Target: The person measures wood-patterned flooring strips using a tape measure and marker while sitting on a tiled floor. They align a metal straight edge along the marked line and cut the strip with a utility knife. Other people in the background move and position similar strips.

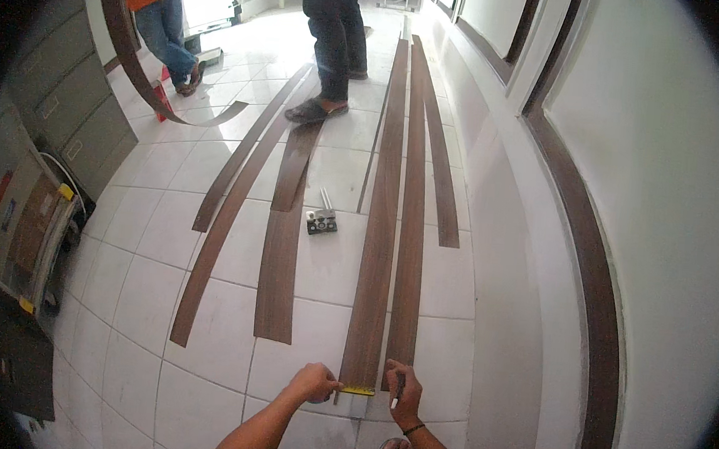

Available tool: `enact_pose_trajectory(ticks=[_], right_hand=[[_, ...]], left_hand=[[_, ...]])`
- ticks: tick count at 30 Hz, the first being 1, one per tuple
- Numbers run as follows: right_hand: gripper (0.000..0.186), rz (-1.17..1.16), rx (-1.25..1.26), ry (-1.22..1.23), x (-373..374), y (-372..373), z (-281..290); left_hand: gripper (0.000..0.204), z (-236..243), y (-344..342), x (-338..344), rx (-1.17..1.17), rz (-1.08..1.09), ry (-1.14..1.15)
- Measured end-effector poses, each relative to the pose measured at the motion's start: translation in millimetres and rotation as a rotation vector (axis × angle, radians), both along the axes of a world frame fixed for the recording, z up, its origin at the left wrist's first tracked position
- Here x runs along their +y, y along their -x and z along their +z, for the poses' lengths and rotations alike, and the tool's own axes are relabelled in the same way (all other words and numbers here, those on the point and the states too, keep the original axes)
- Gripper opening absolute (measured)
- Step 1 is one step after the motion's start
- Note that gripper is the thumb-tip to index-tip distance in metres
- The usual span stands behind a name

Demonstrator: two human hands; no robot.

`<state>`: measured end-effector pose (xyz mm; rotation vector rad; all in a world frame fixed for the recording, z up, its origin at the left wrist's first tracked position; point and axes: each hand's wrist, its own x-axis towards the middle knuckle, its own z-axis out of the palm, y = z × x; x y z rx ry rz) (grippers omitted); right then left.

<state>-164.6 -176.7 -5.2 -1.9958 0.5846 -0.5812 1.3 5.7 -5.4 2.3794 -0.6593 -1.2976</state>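
Left hand (313, 383), near edge of floor: fingers curled in, thumb and fingertips pinched at the left end of a narrow yellow measuring tape (358, 390) with dark markings. Right hand (407, 392): loosely curled round a dark, slim, pen-like marker (399, 386), pale at the lower tip.

Tape crosses the near end of a long, flat, dark brown wood-grain plank (374, 251). Plank lies on the white, glossy, square-tiled floor (206, 389), running toward its far end, closer to the right edge than the left. Surface reddish-brown, fine lengthwise streaks, slight sheen; sides straight, near end squared.

Just right, a thin gap between: a second brown wood-grain strip (410, 228), near end beside the right hand. Toward the floor's right edge, a slim slanting brown strip (440, 172).

Left of plank: a broad brown board (277, 285), its far part overlapped by a shorter brown board (298, 166); small black-and-silver metal device (321, 222) between board and plank. Nearer the left edge, two slim brown strips (220, 244).

Farther: person in dark trousers (331, 31). Far left corner: person in orange top and blue jeans (163, 23), beside a curved brown strip (125, 41).
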Motion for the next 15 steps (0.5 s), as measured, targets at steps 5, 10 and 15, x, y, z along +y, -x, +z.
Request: enact_pose_trajectory(ticks=[5, 10, 15], right_hand=[[0.013, -0.008, -0.048, 0.041, -10, 3, -16], [0.01, 0.015, -0.01, -0.041, -10, 2, -19], [0.011, 0.029, -0.011, -0.082, -9, -1, -24]], left_hand=[[0.037, 1, -8, 2, 0.021, -0.032, -0.001], [0.038, -8, -12, 5, 0.051, -0.04, 0.03], [0.038, -12, -9, 6, 0.13, 0.084, 0.009]])
